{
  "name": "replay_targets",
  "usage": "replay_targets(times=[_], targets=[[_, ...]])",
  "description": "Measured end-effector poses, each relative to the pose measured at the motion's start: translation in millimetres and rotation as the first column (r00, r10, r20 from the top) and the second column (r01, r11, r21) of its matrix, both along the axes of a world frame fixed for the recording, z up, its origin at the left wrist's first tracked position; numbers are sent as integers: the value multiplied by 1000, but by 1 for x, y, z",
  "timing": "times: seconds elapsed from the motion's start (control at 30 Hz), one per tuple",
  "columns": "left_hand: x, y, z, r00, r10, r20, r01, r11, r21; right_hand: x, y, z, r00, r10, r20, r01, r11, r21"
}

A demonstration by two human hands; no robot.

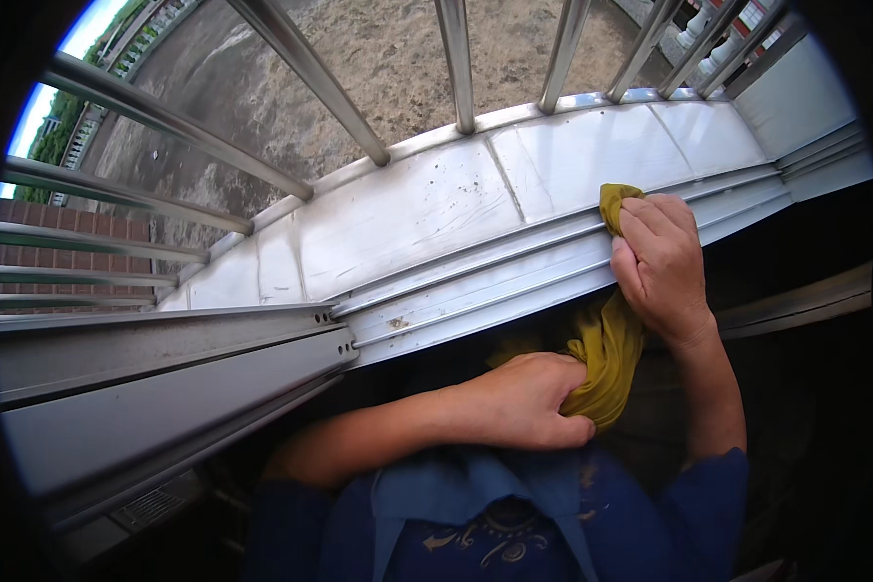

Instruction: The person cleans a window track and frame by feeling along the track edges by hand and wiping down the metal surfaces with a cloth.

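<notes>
My right hand (662,262) grips one end of a yellow-green cloth (615,349) and presses it on the rails of an aluminium sliding-window track (473,273). Lower down, close to my body, my left hand (535,400) is closed on the bunched, hanging part of the same cloth. Dirt specks and a brownish spot mark the track near its left end. Beyond the track lies a white tiled sill (407,218) with dark specks, scratches and dingy joints.
Metal bars (457,65) stand along the sill's outer edge. An aluminium window frame (167,393) runs along the left, and another frame part (800,102) rises at the right. Below the track at the right is a worn, curved rail (800,302).
</notes>
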State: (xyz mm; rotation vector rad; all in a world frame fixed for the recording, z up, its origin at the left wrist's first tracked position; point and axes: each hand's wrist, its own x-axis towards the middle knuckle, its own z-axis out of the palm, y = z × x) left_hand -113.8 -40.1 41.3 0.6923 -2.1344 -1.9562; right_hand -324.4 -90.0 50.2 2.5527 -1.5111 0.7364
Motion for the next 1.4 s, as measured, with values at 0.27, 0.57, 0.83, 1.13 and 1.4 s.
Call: replay_targets(times=[0.27, 0.57, 0.83, 1.13, 1.4], targets=[[22, -2, -1, 997, 63, 33, -64, 998, 9, 21, 3, -8, 999, -33, 29, 33, 999, 26], [32, 9, 6, 998, 38, -47, -40, 998, -43, 75, 12, -10, 984, 134, 118, -150, 979, 137], [77, 30, 10, 998, 47, 33, -48, 998, 41, 145, 14, -18, 903, 379, 202, -421, 876, 237], [100, 57, 15, 966, 255, -27, -247, 954, 170, 193, 13, -34, 740, 581, 338, -650, 747, 141], [86, 58, 11, 968, 252, 20, -251, 952, 173, 187, 4, -33, 679, 602, 420, -708, 688, 158]])
